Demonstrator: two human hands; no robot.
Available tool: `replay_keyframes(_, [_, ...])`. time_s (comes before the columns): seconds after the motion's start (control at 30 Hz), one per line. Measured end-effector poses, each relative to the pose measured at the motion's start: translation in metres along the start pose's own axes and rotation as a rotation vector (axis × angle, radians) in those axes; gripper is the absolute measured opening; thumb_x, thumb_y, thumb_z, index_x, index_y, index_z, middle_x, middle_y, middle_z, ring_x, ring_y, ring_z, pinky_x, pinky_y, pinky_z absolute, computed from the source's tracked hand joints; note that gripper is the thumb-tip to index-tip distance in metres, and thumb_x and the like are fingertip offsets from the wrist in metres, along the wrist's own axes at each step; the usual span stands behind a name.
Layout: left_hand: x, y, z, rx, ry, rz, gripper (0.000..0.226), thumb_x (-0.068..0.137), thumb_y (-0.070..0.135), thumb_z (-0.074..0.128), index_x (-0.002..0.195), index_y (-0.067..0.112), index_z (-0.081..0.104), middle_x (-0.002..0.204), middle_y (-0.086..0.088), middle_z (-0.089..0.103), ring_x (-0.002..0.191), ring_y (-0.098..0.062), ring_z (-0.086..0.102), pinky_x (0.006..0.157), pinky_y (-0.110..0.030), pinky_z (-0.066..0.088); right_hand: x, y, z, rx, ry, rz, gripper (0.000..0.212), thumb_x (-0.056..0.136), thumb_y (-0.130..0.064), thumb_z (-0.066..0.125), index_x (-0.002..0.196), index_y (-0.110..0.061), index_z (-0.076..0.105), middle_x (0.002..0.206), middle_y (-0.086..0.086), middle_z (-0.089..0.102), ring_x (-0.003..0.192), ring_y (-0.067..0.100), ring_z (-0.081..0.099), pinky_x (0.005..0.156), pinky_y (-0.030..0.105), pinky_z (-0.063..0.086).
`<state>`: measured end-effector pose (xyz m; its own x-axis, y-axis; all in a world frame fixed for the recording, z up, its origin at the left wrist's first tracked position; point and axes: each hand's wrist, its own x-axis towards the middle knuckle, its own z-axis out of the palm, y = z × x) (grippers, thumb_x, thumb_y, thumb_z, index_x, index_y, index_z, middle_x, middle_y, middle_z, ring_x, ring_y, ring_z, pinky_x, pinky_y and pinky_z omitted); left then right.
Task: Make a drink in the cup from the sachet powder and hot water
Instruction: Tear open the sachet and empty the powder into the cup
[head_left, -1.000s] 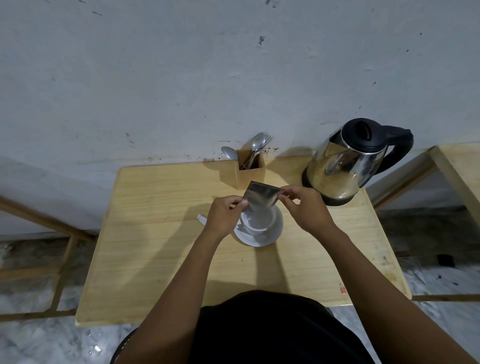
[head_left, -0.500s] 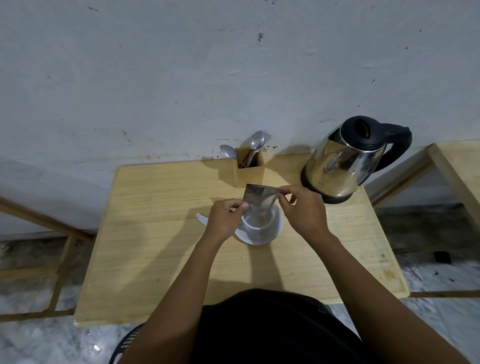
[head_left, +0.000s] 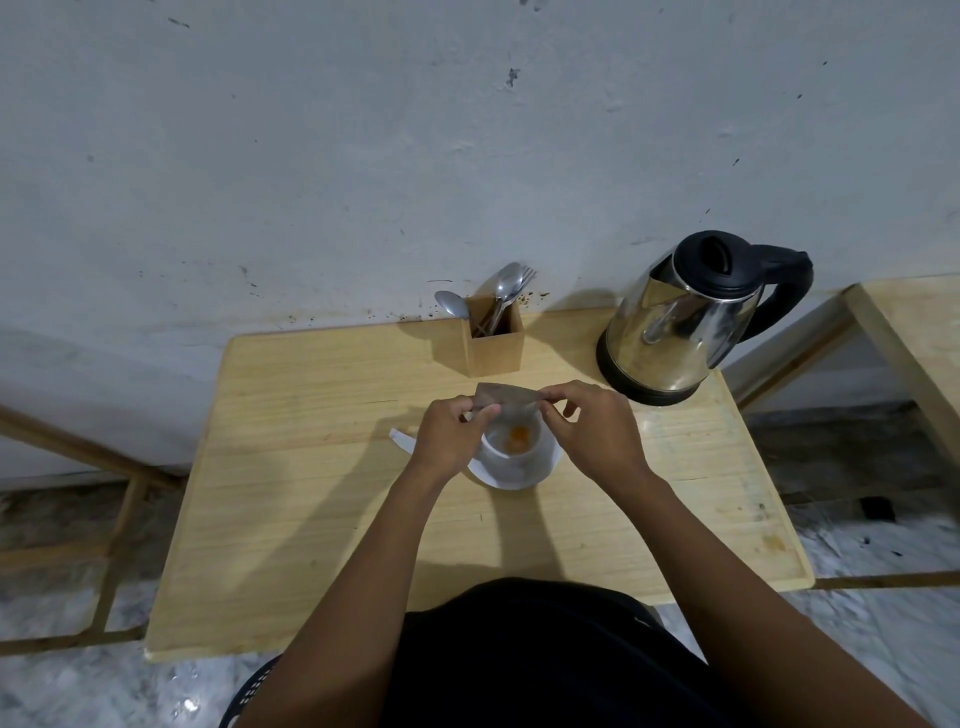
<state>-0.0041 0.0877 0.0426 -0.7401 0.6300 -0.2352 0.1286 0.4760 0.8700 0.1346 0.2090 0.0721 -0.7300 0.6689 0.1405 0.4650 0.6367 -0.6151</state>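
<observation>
A white cup (head_left: 511, 453) stands on a white saucer (head_left: 540, 474) in the middle of the wooden table (head_left: 322, 467). A small heap of orange powder (head_left: 519, 436) lies in the cup's bottom. Both hands hold a silvery sachet (head_left: 506, 397) tipped over the cup's far rim. My left hand (head_left: 452, 439) pinches its left edge and my right hand (head_left: 589, 428) pinches its right edge. A steel kettle (head_left: 685, 327) with a black lid and handle stands at the table's back right.
A wooden holder (head_left: 493, 338) with spoons and a fork stands at the back, against the wall. A torn white strip (head_left: 402, 440) lies left of the saucer. A second wooden table (head_left: 914, 338) is at the far right. The floor is marbled.
The sachet has been tipped lower and flatter over the cup, and orange powder now lies in the cup. Both hands have kept their hold on it.
</observation>
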Motion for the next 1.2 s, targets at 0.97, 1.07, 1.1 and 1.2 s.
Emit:
replay_keyframes(0.97, [0.001,0.005,-0.002,0.106,-0.091,0.094,0.044,0.076,0.054,0.058,0.097,0.018,0.074,0.093,0.000,0.075,0.088,-0.015,0.069,0.083,-0.043,0.055,0.004,0.000,-0.006,-0.069,0.040,-0.049,0.006,0.086,-0.030,0.071,0.090,-0.031,0.075,0.084,-0.015,0.073,0.067,0.005,0.054,0.085,0.036,0.043])
replay_keyframes(1.07, [0.001,0.004,-0.002,0.148,-0.064,0.109,0.053,0.073,0.061,0.053,0.092,0.017,0.076,0.086,-0.003,0.075,0.083,-0.016,0.067,0.078,-0.041,0.055,0.001,-0.002,-0.005,-0.087,0.034,-0.055,0.007,0.086,-0.029,0.071,0.090,-0.030,0.076,0.086,-0.015,0.074,0.070,0.003,0.053,0.087,0.035,0.043])
replay_keyframes(1.1, [0.001,0.007,-0.002,0.153,-0.059,0.112,0.048,0.076,0.056,0.057,0.091,0.015,0.076,0.085,-0.005,0.074,0.082,-0.016,0.065,0.079,-0.040,0.054,0.002,-0.002,-0.005,-0.087,0.064,-0.044,0.007,0.086,-0.029,0.071,0.090,-0.031,0.076,0.086,-0.015,0.074,0.070,0.004,0.055,0.086,0.037,0.045])
replay_keyframes(1.2, [-0.001,0.010,0.001,0.185,-0.050,0.128,0.033,0.084,0.036,0.064,0.086,0.005,0.075,0.086,-0.014,0.072,0.083,-0.017,0.057,0.080,-0.037,0.049,-0.001,-0.005,-0.003,-0.109,-0.008,-0.072,0.010,0.087,-0.030,0.068,0.093,-0.032,0.075,0.089,-0.014,0.075,0.071,0.001,0.054,0.086,0.036,0.045])
